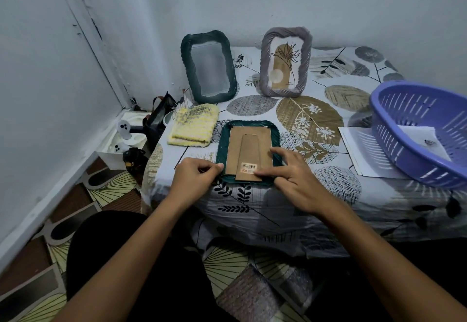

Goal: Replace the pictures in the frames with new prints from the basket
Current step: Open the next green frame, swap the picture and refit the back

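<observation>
Green frame [249, 153] lying face down near the bench [328, 195] front edge. Left hand [195, 176] fingers pinch its lower-left rim; right hand [290, 170] fingers, spread, press the cardboard backing [249, 145]. Basket [422, 129] at right.

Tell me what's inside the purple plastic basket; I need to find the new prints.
Inside the purple plastic basket lies a white paper sheet bearing a small dark mark. More white sheets lie underneath; the basket covers their far part.
</observation>
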Motion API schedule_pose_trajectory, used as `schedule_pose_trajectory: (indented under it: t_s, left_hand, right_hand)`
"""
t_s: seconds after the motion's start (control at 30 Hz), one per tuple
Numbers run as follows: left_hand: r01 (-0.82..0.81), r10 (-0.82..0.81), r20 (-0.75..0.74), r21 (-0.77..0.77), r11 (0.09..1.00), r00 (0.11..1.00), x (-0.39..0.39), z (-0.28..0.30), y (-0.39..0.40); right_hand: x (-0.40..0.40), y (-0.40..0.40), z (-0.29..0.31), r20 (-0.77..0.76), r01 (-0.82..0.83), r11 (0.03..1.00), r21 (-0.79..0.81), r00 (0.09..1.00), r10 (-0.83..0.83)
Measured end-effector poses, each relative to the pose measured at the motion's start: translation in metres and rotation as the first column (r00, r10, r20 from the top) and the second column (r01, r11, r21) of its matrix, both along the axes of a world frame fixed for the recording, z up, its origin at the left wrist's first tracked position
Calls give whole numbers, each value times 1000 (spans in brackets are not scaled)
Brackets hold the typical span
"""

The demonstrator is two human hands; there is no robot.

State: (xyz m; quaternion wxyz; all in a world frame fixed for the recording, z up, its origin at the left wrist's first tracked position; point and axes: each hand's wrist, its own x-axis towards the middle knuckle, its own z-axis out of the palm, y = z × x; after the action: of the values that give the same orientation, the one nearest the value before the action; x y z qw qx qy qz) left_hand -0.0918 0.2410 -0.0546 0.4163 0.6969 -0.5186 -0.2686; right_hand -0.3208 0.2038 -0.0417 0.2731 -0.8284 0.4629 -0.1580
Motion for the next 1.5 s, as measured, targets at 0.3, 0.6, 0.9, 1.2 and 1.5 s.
schedule_pose_trajectory:
  t_s: [0.3,0.6,0.9,1.2,1.5]
  left_hand:
    - [-4,5,-23,41,999,1000,0,3,0]
    - [-52,51,21,37,998,998,-7,5,0]
    - [-85,86,-32,35,996,996,-10,3,0]
    - [-127,125,-107,-8,992,986,-11,-5,3]
    - [-114,112,-116,-8,993,987,-12,-8,3]
  right_hand:
    - [-4,-3,-6,298,123,990,63,945,-136]
    - [-3,-4,-14,264,372,928,-17,897,-355]
    - [-1,-4,-14,246,399,917,21,886,-392]
    - [3,0,-15,272,454,891,16,855,-441]
    - [3,0,-21,294,459,888,37,844,-449]
